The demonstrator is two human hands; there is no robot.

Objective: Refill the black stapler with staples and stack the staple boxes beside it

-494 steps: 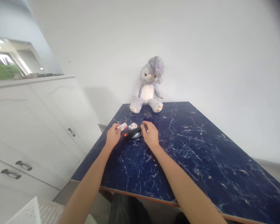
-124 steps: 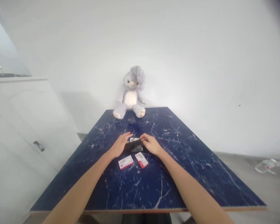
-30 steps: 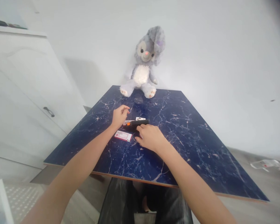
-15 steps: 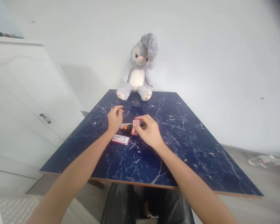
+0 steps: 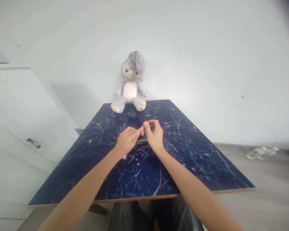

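Observation:
A small red-and-white box [image 5: 142, 129] is held up between my two hands, just above the table. My right hand [image 5: 155, 134] pinches its upper end between thumb and fingers. The fingertips of my left hand [image 5: 128, 140] close on its lower left side. Below the box lies a dark, slim object [image 5: 141, 141] with a pale stripe, partly covered by both hands. One corner of another white box with red edges [image 5: 124, 157] shows beneath my left wrist; the rest of it is hidden.
The blue marble-patterned table [image 5: 183, 170] has its front edge close to my legs. A grey plush rabbit [image 5: 130, 86] sits at the back against the wall. To the left stands a white cabinet [image 5: 19, 112]. Clear plastic packaging [image 5: 262, 152] lies on the floor at the right.
My left hand has come across to the right and taken hold of the small box, which my right hand was holding alone. The box is tilted more now. The camera view has shifted.

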